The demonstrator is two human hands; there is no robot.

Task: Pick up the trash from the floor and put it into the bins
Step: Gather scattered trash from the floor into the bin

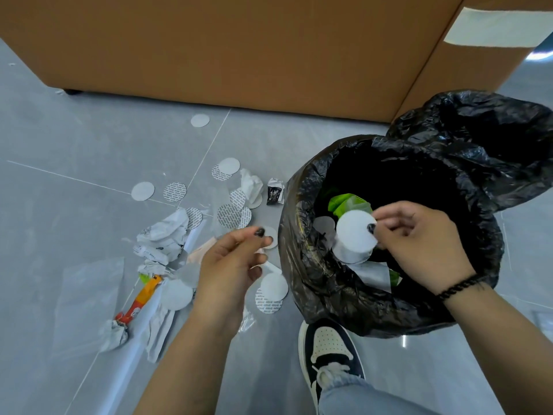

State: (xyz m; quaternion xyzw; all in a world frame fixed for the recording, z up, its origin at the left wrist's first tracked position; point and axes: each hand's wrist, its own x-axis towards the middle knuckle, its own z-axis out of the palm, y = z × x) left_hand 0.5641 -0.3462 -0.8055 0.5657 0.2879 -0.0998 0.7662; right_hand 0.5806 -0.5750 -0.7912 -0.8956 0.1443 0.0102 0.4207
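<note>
My right hand (425, 244) hovers over the open bin lined with a black bag (302, 235) and pinches a white round disc (354, 232) by its edge. More white pieces and a green wrapper (344, 203) lie inside the bin. My left hand (230, 265) is above the floor left of the bin, fingers loosely curled and holding nothing that I can see. Several white and patterned round discs (230, 215) lie scattered on the grey floor, along with crumpled paper (163, 238) and an orange wrapper (140, 301).
A large brown cardboard box (239, 49) stands along the back. A second black bag (478, 136) sits behind the bin. A clear plastic sheet (86, 298) lies at the left. My shoe (329, 351) is just in front of the bin.
</note>
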